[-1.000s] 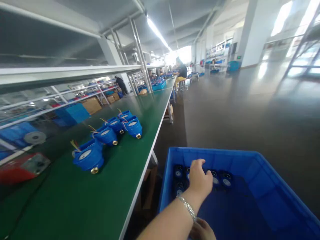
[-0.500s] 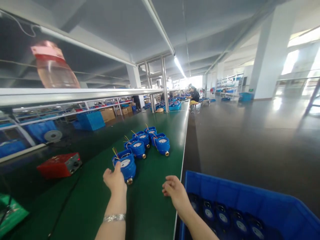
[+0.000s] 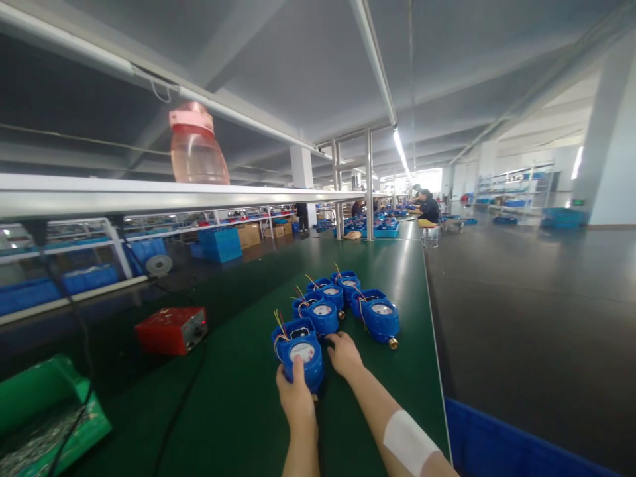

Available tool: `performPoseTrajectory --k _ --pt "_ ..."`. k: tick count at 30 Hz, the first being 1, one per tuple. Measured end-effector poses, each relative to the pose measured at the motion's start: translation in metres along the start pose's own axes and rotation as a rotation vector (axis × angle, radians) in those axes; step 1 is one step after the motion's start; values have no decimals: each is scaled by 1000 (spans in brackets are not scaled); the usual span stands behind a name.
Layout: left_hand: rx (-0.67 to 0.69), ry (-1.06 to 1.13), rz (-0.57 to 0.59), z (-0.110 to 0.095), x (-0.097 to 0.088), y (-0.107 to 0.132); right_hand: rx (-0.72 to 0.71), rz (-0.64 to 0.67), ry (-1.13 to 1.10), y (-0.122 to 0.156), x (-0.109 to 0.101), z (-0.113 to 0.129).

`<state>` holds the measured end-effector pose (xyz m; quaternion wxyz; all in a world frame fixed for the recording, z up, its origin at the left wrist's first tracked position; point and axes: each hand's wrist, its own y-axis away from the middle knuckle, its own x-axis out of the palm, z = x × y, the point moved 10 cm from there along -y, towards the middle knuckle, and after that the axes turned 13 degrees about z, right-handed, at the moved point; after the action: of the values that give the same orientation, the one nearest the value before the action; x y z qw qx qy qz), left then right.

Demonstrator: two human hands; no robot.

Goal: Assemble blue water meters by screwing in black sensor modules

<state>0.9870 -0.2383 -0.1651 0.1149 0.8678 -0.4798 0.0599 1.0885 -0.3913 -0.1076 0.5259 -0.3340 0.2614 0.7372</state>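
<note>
Several blue water meters with round white dials and loose coloured wires stand in a cluster on the green bench. My left hand (image 3: 297,391) is closed on the nearest water meter (image 3: 309,361), its thumb over the dial edge. My right hand (image 3: 344,354) has its fingers curled at the brass end of the second water meter (image 3: 321,317), covering that fitting; the fingertips are partly hidden. Behind these are a third meter (image 3: 330,291) and a fourth meter (image 3: 348,281). One more meter (image 3: 381,315) sits to the right, its brass fitting facing me.
To the left are a red control box (image 3: 171,330) with a cable and a green scoop-shaped bin (image 3: 59,411) of small metal parts. A blue crate (image 3: 497,440) is beyond the bench's right edge. A pink bottle (image 3: 197,149) stands on the overhead shelf (image 3: 258,194). A co-worker (image 3: 428,209) sits far off.
My view has turned left, so the bench things appear farther right. My right hand has moved from near the crate to the second water meter. My left hand stays at the nearest meter.
</note>
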Motion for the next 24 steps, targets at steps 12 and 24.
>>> performPoseTrajectory --k 12,24 --pt "-19 60 -114 -10 -19 -1 45 140 263 33 2 4" --pt "-91 280 38 0 -4 -8 32 254 143 150 -11 -12"
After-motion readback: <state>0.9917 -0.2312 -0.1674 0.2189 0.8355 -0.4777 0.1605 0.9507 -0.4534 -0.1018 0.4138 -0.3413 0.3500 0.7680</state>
